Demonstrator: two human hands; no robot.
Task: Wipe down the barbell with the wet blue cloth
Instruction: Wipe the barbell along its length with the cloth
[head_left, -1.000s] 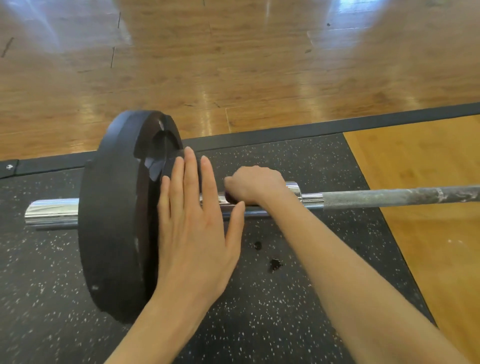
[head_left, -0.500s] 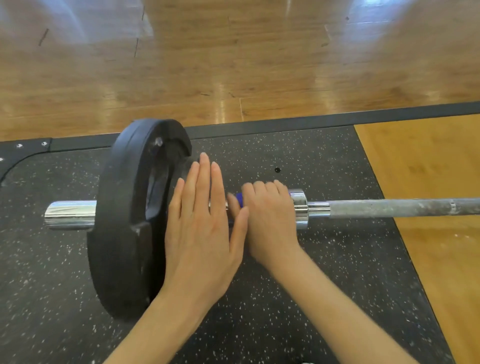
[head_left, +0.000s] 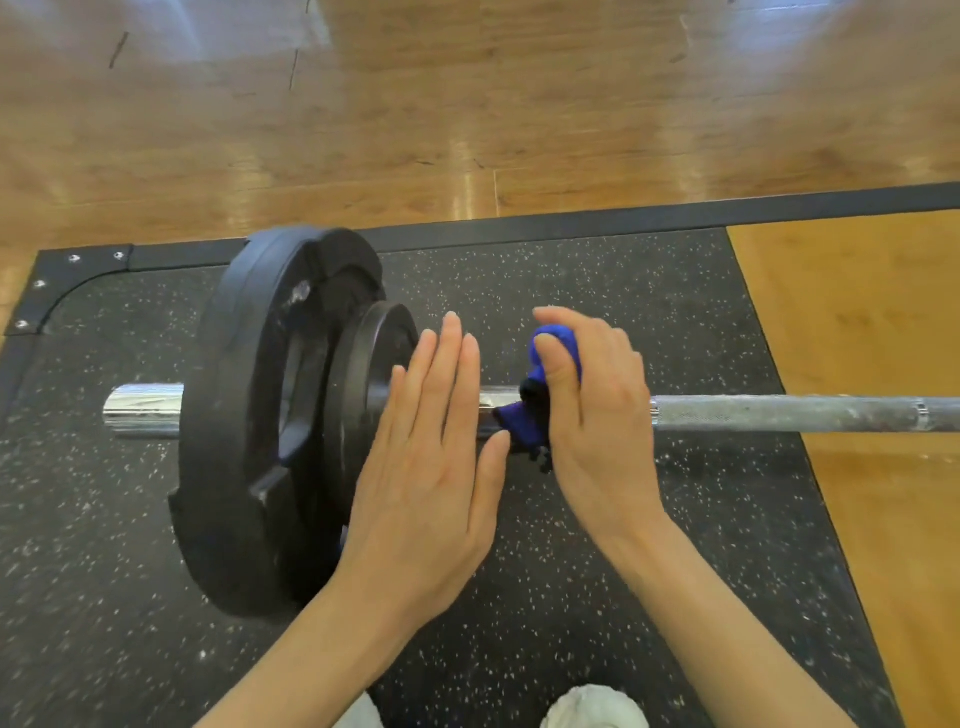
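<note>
Left hand (head_left: 415, 467) was flat, fingers straight, bracing the black rubber weight plates (head_left: 270, 415), while the right hand (head_left: 592, 410) gripped the wet blue cloth (head_left: 550, 358) bunched on the long steel barbell (head_left: 779, 414) lying on the speckled floor mat, so I'd say wrap it snug and twist.

The left hand (head_left: 431, 462) is lying flat, back up, fingers straight and pressed together, pointing away from the body, thumb spread out to the right. Its forearm is reaching up from the bottom edge, angled to the right. The right hand (head_left: 597, 410) is curling, its fingers bending over and its thumb gripping, close beside the left thumb. The right forearm is coming in from the lower right, angled to the left.
</note>
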